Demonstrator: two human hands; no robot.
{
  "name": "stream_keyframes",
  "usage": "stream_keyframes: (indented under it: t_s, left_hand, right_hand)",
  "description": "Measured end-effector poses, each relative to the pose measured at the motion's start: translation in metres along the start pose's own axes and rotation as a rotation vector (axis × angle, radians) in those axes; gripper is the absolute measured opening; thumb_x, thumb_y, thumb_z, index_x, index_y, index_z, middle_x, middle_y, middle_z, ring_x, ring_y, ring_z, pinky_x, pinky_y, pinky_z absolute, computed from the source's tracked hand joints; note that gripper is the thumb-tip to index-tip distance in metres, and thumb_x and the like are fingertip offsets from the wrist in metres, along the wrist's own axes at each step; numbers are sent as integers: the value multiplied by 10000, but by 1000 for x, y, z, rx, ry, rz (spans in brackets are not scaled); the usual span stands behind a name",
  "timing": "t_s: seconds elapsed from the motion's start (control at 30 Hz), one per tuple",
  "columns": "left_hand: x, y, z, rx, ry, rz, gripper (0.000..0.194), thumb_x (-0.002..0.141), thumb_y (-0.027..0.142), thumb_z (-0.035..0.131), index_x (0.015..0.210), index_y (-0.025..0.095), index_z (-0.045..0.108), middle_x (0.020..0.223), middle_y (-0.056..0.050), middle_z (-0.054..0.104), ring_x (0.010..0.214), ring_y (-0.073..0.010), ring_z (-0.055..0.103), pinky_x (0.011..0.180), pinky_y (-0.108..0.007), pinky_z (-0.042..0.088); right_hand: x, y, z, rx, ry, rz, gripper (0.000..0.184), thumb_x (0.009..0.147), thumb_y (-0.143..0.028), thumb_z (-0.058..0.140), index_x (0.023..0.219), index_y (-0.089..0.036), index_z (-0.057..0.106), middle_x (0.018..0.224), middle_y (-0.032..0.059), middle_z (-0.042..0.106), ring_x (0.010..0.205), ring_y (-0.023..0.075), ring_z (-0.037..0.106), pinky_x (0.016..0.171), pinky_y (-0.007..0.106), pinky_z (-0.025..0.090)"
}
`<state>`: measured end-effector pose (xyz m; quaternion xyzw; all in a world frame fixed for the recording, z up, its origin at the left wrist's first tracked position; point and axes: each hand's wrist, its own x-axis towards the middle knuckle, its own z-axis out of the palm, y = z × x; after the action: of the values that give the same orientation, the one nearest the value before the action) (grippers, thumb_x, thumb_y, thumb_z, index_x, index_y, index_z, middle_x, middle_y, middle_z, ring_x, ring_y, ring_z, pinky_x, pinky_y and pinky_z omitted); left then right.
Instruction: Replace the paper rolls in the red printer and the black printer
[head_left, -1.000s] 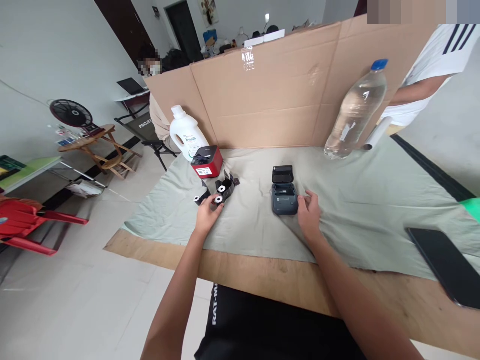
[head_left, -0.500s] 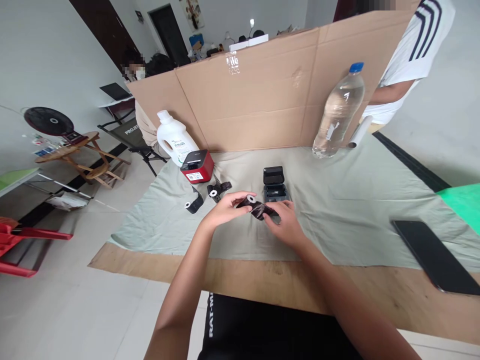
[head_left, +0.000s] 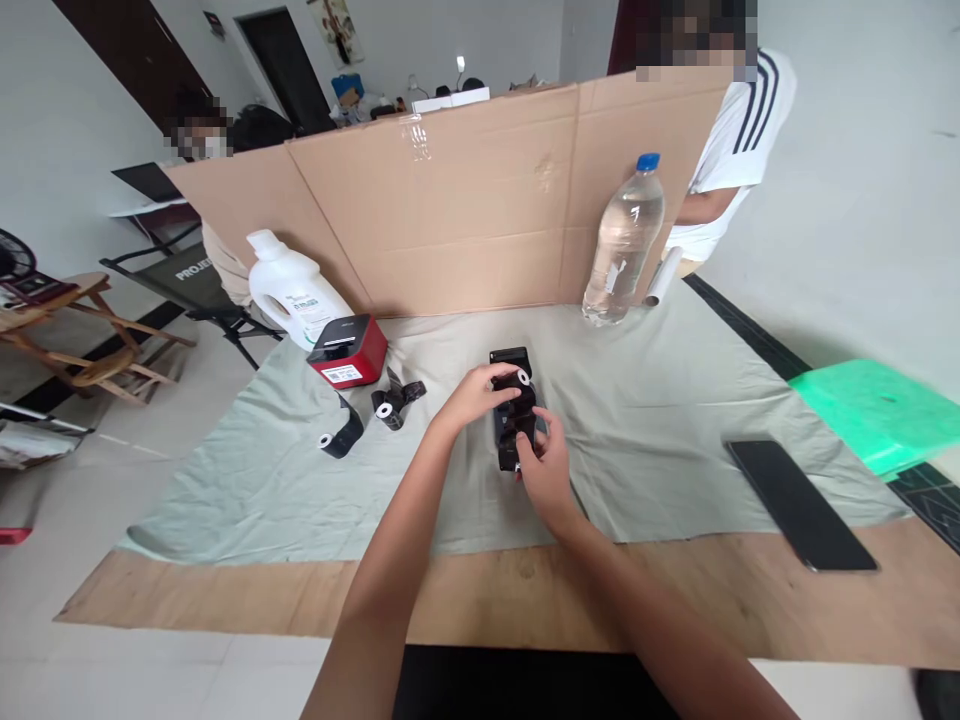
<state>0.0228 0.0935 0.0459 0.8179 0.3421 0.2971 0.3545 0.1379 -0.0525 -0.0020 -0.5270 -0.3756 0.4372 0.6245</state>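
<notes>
grip: left hand (head_left: pixel 480 394) pinching black ribbon (head_left: pixel 517 408) by cored end, right hand (head_left: pixel 546 468) its lower end, likely so it won't uncoil. ribbon's at 12 o'clock, over open-lidded device (head_left: pixel 510 356); loose roll (head_left: pixel 390 416) at 11 on bench (head_left: pixel 525 595).

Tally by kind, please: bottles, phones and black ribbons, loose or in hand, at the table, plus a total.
Bottles: 2 (white jug, clear bottle)
Phones: 1 (black phone)
Black ribbons: 3 (far-left ribbon, ribbon beside it, held ribbon)
Total: 6
</notes>
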Motion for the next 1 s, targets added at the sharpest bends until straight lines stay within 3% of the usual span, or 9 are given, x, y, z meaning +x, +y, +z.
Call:
stream_keyframes:
  t_s: [0.13, 0.23, 0.33, 0.47, 0.7, 0.9, 1.0]
  left_hand:
    - [-7, 1, -6, 53, 40, 26, 276, 825, 254, 715, 1097, 210, 693, 1072, -39, 682, 980, -185, 639, 840, -281, 508]
    - [-10, -2, -9, 36, 67, -19, 293, 802, 198, 681, 1091, 210, 641, 981, 1, 675, 842, -144, 635, 691, -232, 484]
    - [-10, -10, -6, 52, 60, 5, 297, 776, 144, 665, 1064, 211, 646, 990, 9, 701, 868, -149, 656, 761, -250, 505]
    - [-9, -23, 5, 92, 99, 68, 225, 749, 134, 725, 954, 212, 678, 1078, -9, 751, 1054, -196, 650, 955, -319, 488]
    - [-5, -40, 18, 127, 240, -25, 219, 717, 116, 788, 901, 210, 715, 1014, -16, 754, 1022, -204, 646, 977, -340, 471]
    - [-4, -28, 19, 155, 271, -69, 288, 699, 52, 720, 938, 213, 734, 791, 40, 696, 807, -151, 632, 790, -255, 472]
    - [-5, -22, 19, 109, 270, -103, 299, 687, 46, 710, 940, 204, 732, 774, 45, 701, 772, -138, 640, 750, -238, 466]
  right_hand:
    - [5, 2, -5, -165, 82, -266, 433, 899, -263, 595, 1308, -206, 466, 802, 3, 640, 675, 165, 597, 643, 315, 529]
    - [9, 2, -7, -318, 138, -522, 458, 883, -215, 596, 1321, -204, 463, 749, -35, 544, 662, 156, 546, 653, 311, 515]
    - [12, 3, -7, -382, 149, -662, 466, 889, -189, 574, 1338, -209, 452, 775, -30, 537, 674, 155, 540, 649, 306, 514]
    - [14, 11, -7, -412, 131, -656, 464, 897, -186, 558, 1348, -204, 452, 795, -17, 543, 688, 159, 549, 659, 311, 528]
    - [17, 22, -8, -390, 90, -578, 465, 896, -186, 543, 1351, -197, 447, 798, -14, 520, 708, 167, 553, 676, 316, 542]
    - [19, 25, -8, -406, 84, -579, 461, 887, -172, 552, 1336, -191, 449, 787, -20, 504, 698, 164, 531, 667, 310, 523]
    - [20, 26, -9, -411, 88, -581, 456, 889, -173, 552, 1333, -188, 451, 777, -27, 494, 685, 161, 521, 658, 305, 510]
